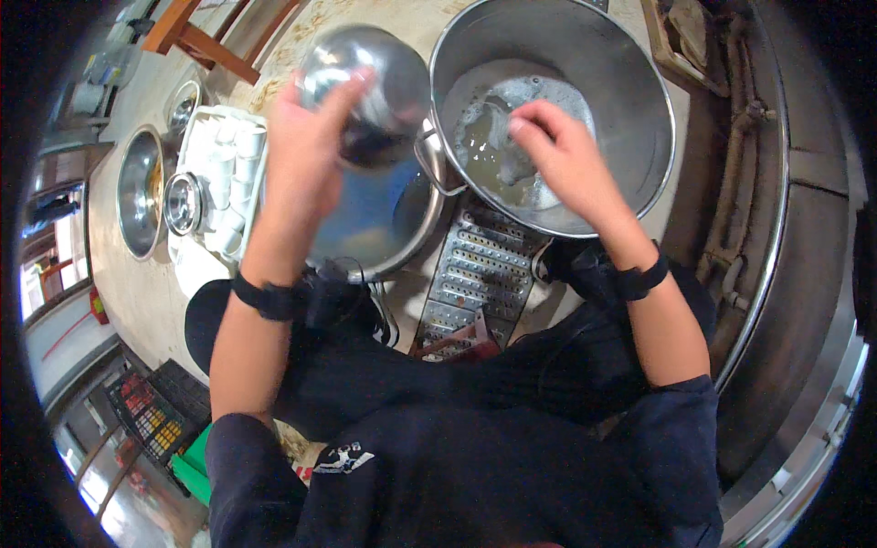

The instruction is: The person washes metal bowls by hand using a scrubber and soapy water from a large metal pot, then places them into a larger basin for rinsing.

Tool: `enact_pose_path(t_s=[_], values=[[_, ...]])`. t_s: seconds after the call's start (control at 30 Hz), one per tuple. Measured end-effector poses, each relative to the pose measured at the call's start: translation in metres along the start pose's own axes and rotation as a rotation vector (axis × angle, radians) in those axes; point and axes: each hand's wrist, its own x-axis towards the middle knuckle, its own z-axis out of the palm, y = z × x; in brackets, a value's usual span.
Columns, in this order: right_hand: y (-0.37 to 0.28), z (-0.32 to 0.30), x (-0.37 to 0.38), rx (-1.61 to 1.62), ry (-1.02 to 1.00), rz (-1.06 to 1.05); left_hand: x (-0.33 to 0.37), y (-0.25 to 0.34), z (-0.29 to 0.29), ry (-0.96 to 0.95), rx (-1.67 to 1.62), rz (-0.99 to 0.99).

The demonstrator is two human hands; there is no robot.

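My left hand (309,146) grips a shiny steel bowl (388,68) by its side, thumb lying over the metal; both are slightly smeared by motion. Beneath it stands a round steel pot (413,251) with bluish liquid inside, partly covered by my forearm and the bowl. My right hand (568,155) is over the large, deep steel pot (630,100), its fingers curled together. Cloudy, foamy water (493,169) fills the bottom of that pot. Whether the right fingers pinch anything is hard to make out against the foam.
At left, a white basket (206,137) holds several white cups, with a small steel bowl (184,203) at its side. A wide steel basin (137,196) sits farther left. Between my feet runs a perforated metal drain cover (475,260). Wooden legs (196,41) stand far left; pipes (735,137) line the right.
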Motion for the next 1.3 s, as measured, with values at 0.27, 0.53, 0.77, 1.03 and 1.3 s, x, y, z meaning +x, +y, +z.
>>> enact_pose_path(t_s=[0.27, 0.53, 0.77, 1.03, 1.3], values=[[0.022, 0.076, -0.049, -1.092, -0.208, -0.290, 0.055, -0.079, -0.061, -0.031, 0.757, -0.145], [0.034, 0.085, -0.024, -0.955, -0.093, -0.482, -0.009, -0.312, -0.112, -0.059, 1.253, -0.206], [0.037, 0.089, -0.022, -0.978, -0.090, -0.416, 0.001, -0.345, -0.112, -0.114, 1.585, -0.242], [0.032, 0.087, -0.022, -0.993, -0.175, -0.350, 0.067, -0.366, -0.132, 0.035, 1.010, -0.193], [0.037, 0.081, -0.020, -1.026, -0.154, -0.370, 0.131, -0.317, -0.166, 0.393, 0.241, -0.177]])
